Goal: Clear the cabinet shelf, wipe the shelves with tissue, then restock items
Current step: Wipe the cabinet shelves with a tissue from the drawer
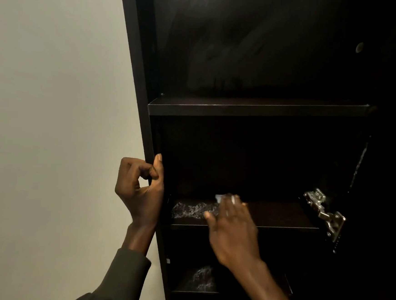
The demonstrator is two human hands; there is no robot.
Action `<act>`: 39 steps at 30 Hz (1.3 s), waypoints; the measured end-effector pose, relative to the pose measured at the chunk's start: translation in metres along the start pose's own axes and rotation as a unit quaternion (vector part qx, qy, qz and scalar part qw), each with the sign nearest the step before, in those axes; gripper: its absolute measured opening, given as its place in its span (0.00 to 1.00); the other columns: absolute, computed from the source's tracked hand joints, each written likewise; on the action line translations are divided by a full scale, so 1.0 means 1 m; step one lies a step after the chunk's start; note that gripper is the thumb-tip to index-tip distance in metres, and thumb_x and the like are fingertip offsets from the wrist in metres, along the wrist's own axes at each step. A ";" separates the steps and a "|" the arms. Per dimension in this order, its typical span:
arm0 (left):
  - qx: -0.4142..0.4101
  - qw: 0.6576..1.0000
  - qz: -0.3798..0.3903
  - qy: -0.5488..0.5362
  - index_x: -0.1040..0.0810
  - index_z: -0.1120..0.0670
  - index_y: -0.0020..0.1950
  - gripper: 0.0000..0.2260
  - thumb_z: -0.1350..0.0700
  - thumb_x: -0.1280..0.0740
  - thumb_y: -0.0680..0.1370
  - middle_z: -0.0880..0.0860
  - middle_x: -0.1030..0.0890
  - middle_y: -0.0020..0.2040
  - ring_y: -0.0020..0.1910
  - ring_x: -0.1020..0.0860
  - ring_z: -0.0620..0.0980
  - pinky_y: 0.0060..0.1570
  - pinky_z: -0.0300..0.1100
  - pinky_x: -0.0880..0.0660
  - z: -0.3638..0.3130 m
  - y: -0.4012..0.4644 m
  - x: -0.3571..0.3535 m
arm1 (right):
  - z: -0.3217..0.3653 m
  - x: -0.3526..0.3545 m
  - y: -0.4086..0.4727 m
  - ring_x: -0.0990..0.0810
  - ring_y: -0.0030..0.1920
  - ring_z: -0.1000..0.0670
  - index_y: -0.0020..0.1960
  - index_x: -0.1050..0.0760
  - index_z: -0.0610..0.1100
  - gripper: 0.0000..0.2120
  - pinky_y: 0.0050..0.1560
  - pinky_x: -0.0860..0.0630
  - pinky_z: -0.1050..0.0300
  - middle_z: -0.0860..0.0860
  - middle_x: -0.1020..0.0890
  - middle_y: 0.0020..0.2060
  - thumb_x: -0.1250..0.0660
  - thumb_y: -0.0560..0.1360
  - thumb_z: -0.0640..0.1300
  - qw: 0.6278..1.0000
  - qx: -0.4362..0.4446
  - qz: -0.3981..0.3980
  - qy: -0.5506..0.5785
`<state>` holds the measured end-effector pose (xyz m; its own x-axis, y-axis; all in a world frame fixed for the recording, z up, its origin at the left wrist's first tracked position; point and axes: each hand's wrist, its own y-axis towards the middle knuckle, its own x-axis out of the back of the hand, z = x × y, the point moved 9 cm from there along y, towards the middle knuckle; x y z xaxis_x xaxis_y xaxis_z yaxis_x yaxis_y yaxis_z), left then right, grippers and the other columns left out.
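Head view: the left hand (pixel 139 188) grips the cabinet side panel (pixel 136 74); the right hand (pixel 231 226), fingers extended, presses a tissue (pixel 220 197) flat on the middle shelf (pixel 281 218).

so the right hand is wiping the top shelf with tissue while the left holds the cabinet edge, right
Not quite. The head view shows the right hand pressing the tissue on the middle shelf, one level below the top shelf. The left hand does hold the cabinet edge.

The dark cabinet shelf (pixel 281 218) carries a wet, foamy smear (pixel 192 210) (left side) and a white tissue (pixel 220 197).
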<state>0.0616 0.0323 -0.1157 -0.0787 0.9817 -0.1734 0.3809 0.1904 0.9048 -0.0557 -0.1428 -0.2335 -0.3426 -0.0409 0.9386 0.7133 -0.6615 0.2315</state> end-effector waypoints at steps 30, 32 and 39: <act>0.003 0.999 0.039 0.002 0.29 0.60 0.31 0.15 0.66 0.29 0.76 0.55 0.29 0.32 0.33 0.33 0.46 0.38 0.29 0.36 0.007 -0.001 -0.003 | 0.090 -0.010 -0.003 0.32 0.71 0.49 0.71 0.30 0.48 0.24 0.73 0.37 0.58 0.49 0.28 0.70 0.40 0.77 0.32 0.963 0.237 0.013 0.125; 0.006 0.999 0.039 0.000 0.29 0.60 0.31 0.16 0.66 0.29 0.76 0.55 0.29 0.32 0.33 0.33 0.45 0.38 0.29 0.36 0.007 -0.001 -0.003 | 0.090 -0.005 0.001 0.27 0.67 0.53 0.66 0.25 0.49 0.28 0.67 0.33 0.66 0.51 0.25 0.67 0.41 0.74 0.26 0.950 0.254 0.059 0.170; 0.021 0.999 0.041 -0.004 0.29 0.61 0.31 0.16 0.67 0.28 0.75 0.56 0.29 0.32 0.33 0.33 0.46 0.37 0.30 0.36 0.010 -0.003 -0.006 | 0.072 0.046 0.048 0.22 0.57 0.57 0.61 0.20 0.45 0.20 0.56 0.30 0.75 0.49 0.18 0.57 0.36 0.74 0.28 0.949 0.177 -0.095 0.244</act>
<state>0.0702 0.0260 -0.1217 -0.0391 0.9939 -0.1030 0.4233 0.1098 0.8993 0.0067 -0.1227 -0.1607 -0.6662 -0.3447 0.6613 0.7414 -0.4025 0.5370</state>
